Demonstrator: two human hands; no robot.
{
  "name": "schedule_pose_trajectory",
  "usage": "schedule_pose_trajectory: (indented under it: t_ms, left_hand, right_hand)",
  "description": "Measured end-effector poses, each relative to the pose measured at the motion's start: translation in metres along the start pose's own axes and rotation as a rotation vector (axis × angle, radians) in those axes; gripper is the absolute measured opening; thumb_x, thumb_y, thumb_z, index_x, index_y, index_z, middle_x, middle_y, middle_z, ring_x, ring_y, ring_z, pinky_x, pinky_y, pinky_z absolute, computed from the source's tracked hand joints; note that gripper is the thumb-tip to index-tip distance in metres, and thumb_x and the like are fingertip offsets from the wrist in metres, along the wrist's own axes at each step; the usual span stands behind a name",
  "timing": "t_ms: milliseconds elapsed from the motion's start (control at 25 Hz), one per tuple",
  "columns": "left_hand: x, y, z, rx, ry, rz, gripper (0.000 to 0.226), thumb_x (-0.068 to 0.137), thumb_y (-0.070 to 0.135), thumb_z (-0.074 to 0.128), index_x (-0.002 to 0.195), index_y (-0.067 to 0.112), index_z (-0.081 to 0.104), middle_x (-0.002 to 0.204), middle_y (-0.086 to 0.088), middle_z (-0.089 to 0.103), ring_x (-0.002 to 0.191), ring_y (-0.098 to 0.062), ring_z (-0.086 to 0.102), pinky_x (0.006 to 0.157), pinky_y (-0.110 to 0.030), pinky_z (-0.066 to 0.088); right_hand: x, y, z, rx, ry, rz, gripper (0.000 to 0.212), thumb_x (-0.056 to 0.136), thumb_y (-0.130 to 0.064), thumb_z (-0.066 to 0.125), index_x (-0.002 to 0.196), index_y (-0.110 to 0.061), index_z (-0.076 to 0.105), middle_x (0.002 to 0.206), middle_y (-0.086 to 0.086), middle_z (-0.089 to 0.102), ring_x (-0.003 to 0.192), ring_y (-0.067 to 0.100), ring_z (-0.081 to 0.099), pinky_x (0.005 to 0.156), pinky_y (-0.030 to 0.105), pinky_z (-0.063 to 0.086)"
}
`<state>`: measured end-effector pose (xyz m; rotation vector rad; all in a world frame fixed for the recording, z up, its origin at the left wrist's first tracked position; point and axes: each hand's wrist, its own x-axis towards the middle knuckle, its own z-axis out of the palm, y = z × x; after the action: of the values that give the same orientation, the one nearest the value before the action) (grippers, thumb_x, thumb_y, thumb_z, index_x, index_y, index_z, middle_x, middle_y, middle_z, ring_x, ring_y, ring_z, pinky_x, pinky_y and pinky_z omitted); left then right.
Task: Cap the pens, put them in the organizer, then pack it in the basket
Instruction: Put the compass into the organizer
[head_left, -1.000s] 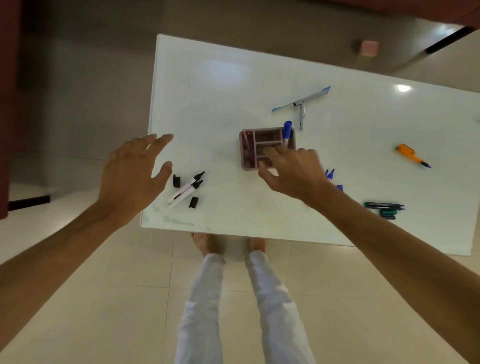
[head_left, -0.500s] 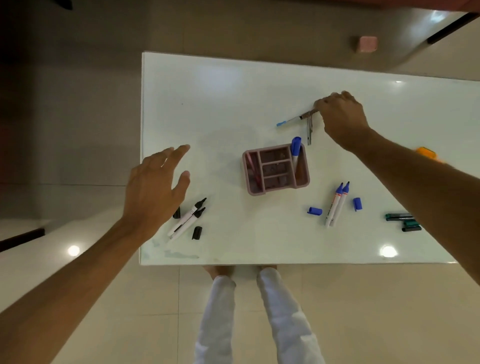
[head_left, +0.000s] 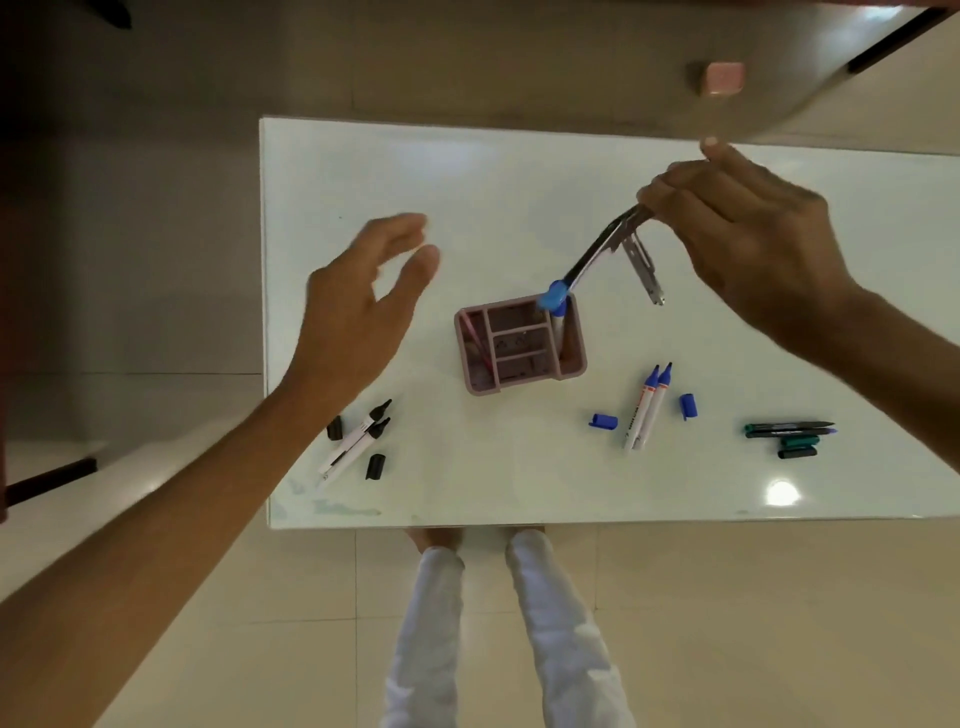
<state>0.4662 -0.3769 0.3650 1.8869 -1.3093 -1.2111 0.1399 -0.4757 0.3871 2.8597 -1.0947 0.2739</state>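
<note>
My right hand (head_left: 748, 244) holds a metal compass (head_left: 602, 249) by its hinge, lifted above the table, its blue-tipped leg pointing down at the pink organizer (head_left: 519, 345). A blue-capped marker stands in the organizer's right slot, and a red pen lies in its left slot. My left hand (head_left: 363, 306) hovers open to the left of the organizer. Two uncapped black markers (head_left: 356, 444) lie with two black caps (head_left: 375, 466) near the front left. Two uncapped blue markers (head_left: 647, 408) lie between two blue caps (head_left: 603, 421).
Dark green pens with loose caps (head_left: 787, 436) lie at the front right of the white table (head_left: 467, 197). A pink block (head_left: 722, 78) sits on the floor beyond the table. My white trouser legs stand at the table's front edge.
My right hand left the organizer, reached to the compass at the back, took hold of it and lifted it toward the organizer. My left hand drifted right and up.
</note>
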Motion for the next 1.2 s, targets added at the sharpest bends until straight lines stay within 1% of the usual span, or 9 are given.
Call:
schedule_pose_trajectory:
  t_ms: [160, 280, 400, 560, 680, 840, 960, 1040, 1200]
  left_hand:
    - [0.001, 0.058, 0.022, -0.058, -0.390, -0.077, 0.041, 0.091, 0.054, 0.075, 0.126, 0.035, 0.075, 0.112, 0.017, 0.080, 0.108, 0.002, 0.073, 0.093, -0.016, 0.057]
    - [-0.004, 0.066, 0.035, -0.072, -0.502, -0.127, 0.030, 0.090, 0.041, 0.081, 0.113, 0.021, 0.082, 0.093, 0.005, 0.084, 0.088, -0.011, 0.081, 0.086, -0.028, 0.064]
    - [-0.011, 0.062, 0.037, -0.241, -0.571, -0.287, 0.027, 0.098, 0.029, 0.073, 0.111, 0.006, 0.080, 0.092, -0.006, 0.084, 0.081, -0.018, 0.082, 0.076, -0.027, 0.064]
    - [-0.030, 0.047, 0.048, -0.614, -0.368, -0.567, 0.025, 0.103, 0.021, 0.067, 0.114, 0.000, 0.076, 0.100, -0.013, 0.083, 0.088, -0.025, 0.083, 0.071, -0.027, 0.065]
    - [-0.045, 0.037, 0.061, -0.794, -0.204, -0.735, 0.032, 0.101, 0.020, 0.069, 0.120, -0.005, 0.070, 0.105, -0.019, 0.082, 0.090, -0.026, 0.082, 0.074, -0.031, 0.067]
    - [-0.069, 0.025, 0.064, -0.820, -0.148, -0.805, 0.035, 0.098, 0.023, 0.072, 0.122, -0.002, 0.070, 0.104, -0.017, 0.082, 0.092, -0.026, 0.082, 0.076, -0.032, 0.067]
    - [-0.081, 0.012, 0.061, -0.610, -0.122, -0.770, 0.040, 0.099, 0.036, 0.070, 0.121, 0.003, 0.073, 0.107, -0.012, 0.082, 0.093, -0.023, 0.082, 0.087, -0.036, 0.066]
    - [-0.078, -0.002, 0.048, -0.504, -0.013, -0.728, 0.043, 0.103, 0.046, 0.063, 0.120, 0.007, 0.073, 0.109, -0.007, 0.082, 0.095, -0.019, 0.082, 0.091, -0.035, 0.065]
    - [-0.068, -0.038, 0.007, -0.593, 0.197, -0.728, 0.035, 0.108, 0.042, 0.055, 0.111, 0.011, 0.071, 0.111, -0.006, 0.081, 0.095, -0.015, 0.081, 0.092, -0.030, 0.062]
  right_hand:
    - [-0.011, -0.034, -0.018, 0.026, -0.035, -0.117, 0.030, 0.110, 0.003, 0.044, 0.126, 0.005, 0.069, 0.114, 0.026, 0.072, 0.109, 0.041, 0.071, 0.118, 0.052, 0.044]
    - [-0.019, -0.058, -0.019, 0.124, -0.137, -0.148, 0.035, 0.104, 0.006, 0.045, 0.131, 0.002, 0.066, 0.118, 0.025, 0.069, 0.120, 0.045, 0.066, 0.101, 0.053, 0.056]
    - [-0.022, -0.070, -0.015, 0.330, -0.179, 0.037, 0.032, 0.101, -0.003, 0.057, 0.130, -0.008, 0.069, 0.118, 0.013, 0.070, 0.120, 0.034, 0.065, 0.098, 0.040, 0.058]
    - [-0.031, -0.095, -0.022, 0.863, -0.351, 0.628, 0.061, 0.094, -0.049, 0.058, 0.145, -0.017, 0.056, 0.129, 0.001, 0.061, 0.117, 0.014, 0.058, 0.098, 0.015, 0.045]
    - [-0.046, -0.144, -0.023, 0.845, -0.393, 0.677, 0.096, 0.085, -0.057, 0.076, 0.159, -0.014, 0.032, 0.135, -0.002, 0.047, 0.115, 0.002, 0.047, 0.092, -0.007, 0.031]
    - [-0.060, -0.188, -0.015, 0.737, -0.188, 0.839, 0.070, 0.087, -0.037, 0.081, 0.146, -0.013, 0.052, 0.130, 0.002, 0.060, 0.107, 0.006, 0.056, 0.088, 0.002, 0.041]
    - [-0.072, -0.200, -0.014, 0.704, -0.178, 0.895, 0.057, 0.087, -0.039, 0.083, 0.134, -0.014, 0.065, 0.119, 0.000, 0.072, 0.096, 0.002, 0.059, 0.080, -0.006, 0.038]
    - [-0.076, -0.201, -0.012, 0.681, -0.172, 0.937, 0.049, 0.089, -0.039, 0.082, 0.128, -0.012, 0.070, 0.110, 0.002, 0.078, 0.090, 0.006, 0.068, 0.079, -0.004, 0.038]
    - [-0.061, -0.189, -0.005, 0.670, -0.127, 1.001, 0.031, 0.094, -0.031, 0.078, 0.118, -0.012, 0.073, 0.096, 0.005, 0.081, 0.073, 0.009, 0.067, 0.076, 0.008, 0.049]
